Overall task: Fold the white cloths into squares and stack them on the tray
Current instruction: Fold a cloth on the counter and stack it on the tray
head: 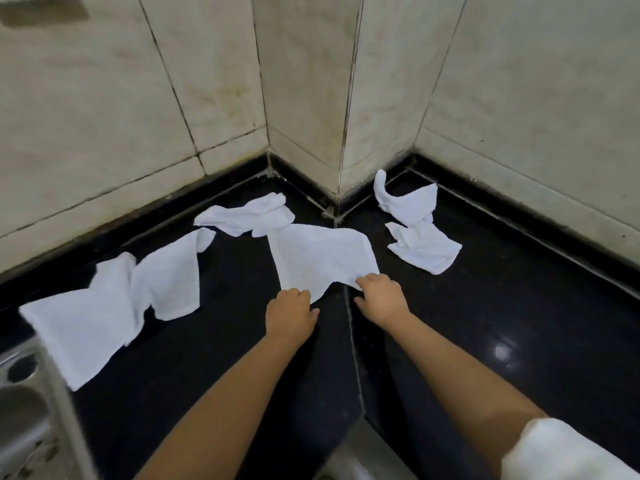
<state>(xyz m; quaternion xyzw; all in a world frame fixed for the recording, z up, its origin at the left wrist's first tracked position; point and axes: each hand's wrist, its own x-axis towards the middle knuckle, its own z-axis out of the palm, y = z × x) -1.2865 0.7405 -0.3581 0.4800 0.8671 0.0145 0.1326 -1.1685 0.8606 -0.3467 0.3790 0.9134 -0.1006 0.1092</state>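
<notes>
On the black polished surface (519, 323), where two tiled walls (311, 98) meet at a jutting corner, several white cloths lie scattered; no writing or label can be read on anything. The centre cloth (318, 258) lies spread almost flat, its long axis running from the near left toward the far right, and both hands pinch its near edge — the left hand (290, 313) with its grip clamped on the near-left corner, the right hand (379, 296) with its grip closed on the near-right corner. A large cloth (86, 320) drapes at the left beside a steel sink (24, 393), another crumpled cloth (249, 214) lies behind, and two more (420, 247) sit to the right near the wall. Bare surface lies open in front of and right of the hands.
</notes>
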